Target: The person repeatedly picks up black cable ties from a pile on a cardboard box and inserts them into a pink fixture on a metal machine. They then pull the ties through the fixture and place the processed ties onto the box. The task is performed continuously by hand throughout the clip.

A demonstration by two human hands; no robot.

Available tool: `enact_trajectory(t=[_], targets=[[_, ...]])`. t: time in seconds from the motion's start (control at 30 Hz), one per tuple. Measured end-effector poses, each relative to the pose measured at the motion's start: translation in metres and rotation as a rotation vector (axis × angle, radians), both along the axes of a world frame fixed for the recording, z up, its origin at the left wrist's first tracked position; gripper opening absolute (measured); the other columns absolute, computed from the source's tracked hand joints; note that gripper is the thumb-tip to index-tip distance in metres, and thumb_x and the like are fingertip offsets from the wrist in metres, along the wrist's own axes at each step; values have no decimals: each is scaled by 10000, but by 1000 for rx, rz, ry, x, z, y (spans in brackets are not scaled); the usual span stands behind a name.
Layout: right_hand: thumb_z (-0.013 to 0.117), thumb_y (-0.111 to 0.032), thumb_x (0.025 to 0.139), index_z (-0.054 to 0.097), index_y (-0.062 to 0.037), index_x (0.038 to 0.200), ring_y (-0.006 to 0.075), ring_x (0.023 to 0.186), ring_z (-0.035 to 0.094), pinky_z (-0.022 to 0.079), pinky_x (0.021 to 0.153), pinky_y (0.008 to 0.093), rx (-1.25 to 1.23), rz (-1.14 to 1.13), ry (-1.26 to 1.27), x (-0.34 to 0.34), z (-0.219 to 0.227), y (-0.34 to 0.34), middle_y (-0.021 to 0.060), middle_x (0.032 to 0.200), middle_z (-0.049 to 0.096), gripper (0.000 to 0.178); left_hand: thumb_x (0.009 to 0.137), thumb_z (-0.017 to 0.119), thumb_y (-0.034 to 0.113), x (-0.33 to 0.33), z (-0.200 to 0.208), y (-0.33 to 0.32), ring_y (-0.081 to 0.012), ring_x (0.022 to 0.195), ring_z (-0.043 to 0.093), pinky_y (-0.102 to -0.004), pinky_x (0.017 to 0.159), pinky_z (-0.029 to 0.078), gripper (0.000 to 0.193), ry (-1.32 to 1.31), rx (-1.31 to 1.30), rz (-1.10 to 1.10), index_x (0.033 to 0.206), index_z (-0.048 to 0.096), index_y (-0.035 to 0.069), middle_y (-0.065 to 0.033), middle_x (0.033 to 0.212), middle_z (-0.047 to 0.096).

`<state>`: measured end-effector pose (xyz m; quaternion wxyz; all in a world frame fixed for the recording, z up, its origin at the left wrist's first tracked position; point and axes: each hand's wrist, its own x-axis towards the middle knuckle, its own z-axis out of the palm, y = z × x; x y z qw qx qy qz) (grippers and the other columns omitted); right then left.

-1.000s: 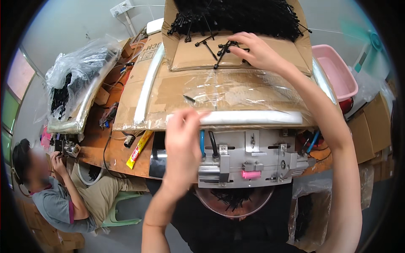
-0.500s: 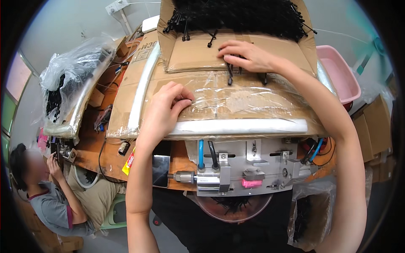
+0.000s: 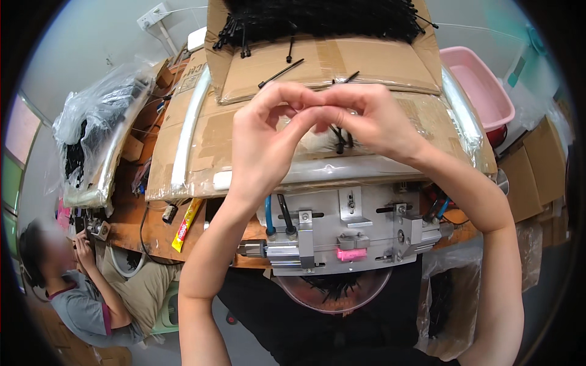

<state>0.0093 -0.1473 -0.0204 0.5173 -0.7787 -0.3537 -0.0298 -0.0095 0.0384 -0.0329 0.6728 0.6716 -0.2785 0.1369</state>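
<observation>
My left hand (image 3: 268,131) and my right hand (image 3: 372,119) meet above the cardboard, fingertips bent together. Thin black stems with small knobbed heads (image 3: 340,145) stick out below my right fingers, which are closed on them. My left thumb and fingers are pinched against the right ones; anything between them is hidden. Behind the hands, one loose black stem (image 3: 281,73) lies on the carton flap. A big pile of the same black stems (image 3: 323,24) fills the open cardboard box (image 3: 378,64) at the back.
Nearer me is a metal fixture (image 3: 332,244) with a pink block (image 3: 352,254) and air hoses. A clear bowl (image 3: 293,290) of black pieces sits below it. A pink basin (image 3: 482,91) stands at right. Another person (image 3: 91,305) sits at left, near a plastic-covered pile (image 3: 97,110).
My right hand has come back toward me from the carton flap, carrying black stems. My left hand has moved right and up to meet it. The view has shifted slightly.
</observation>
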Motion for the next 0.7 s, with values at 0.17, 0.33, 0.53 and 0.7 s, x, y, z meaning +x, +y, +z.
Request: enact_trajectory(t=[0.17, 0.33, 0.53, 0.7], targets=[[633, -140, 906, 690, 24, 914, 88, 687, 631, 499, 638, 247, 22, -184, 111, -11, -1, -41, 27, 736, 676, 174, 828, 737, 101, 36, 1, -24, -157, 859, 553, -284, 803, 470, 161, -171, 321, -28, 987, 716, 79, -69, 950, 612], [628, -143, 848, 683, 36, 837, 218, 650, 660, 514, 633, 338, -495, -707, -324, -3, 3, -124, 143, 698, 669, 187, 896, 680, 166, 87, -1, 19, -254, 1118, 566, -376, 976, 445, 253, -335, 1031, 477, 1137, 637, 102, -126, 1210, 593], [650, -163, 870, 666, 57, 846, 343, 651, 629, 485, 628, 415, -980, -764, -509, 8, 2, -172, 213, 708, 639, 221, 880, 683, 135, 75, 1, 29, -304, 932, 627, -394, 835, 518, 229, 41, 847, 316, 1087, 617, 66, -152, 1098, 603], [691, -254, 872, 693, 31, 835, 325, 672, 654, 501, 645, 403, -657, -561, -425, 29, 12, -74, 194, 727, 665, 288, 850, 675, 22, 68, -3, 7, -170, 824, 630, -283, 756, 517, 223, -95, 913, 202, 1064, 615, 37, -88, 912, 621]])
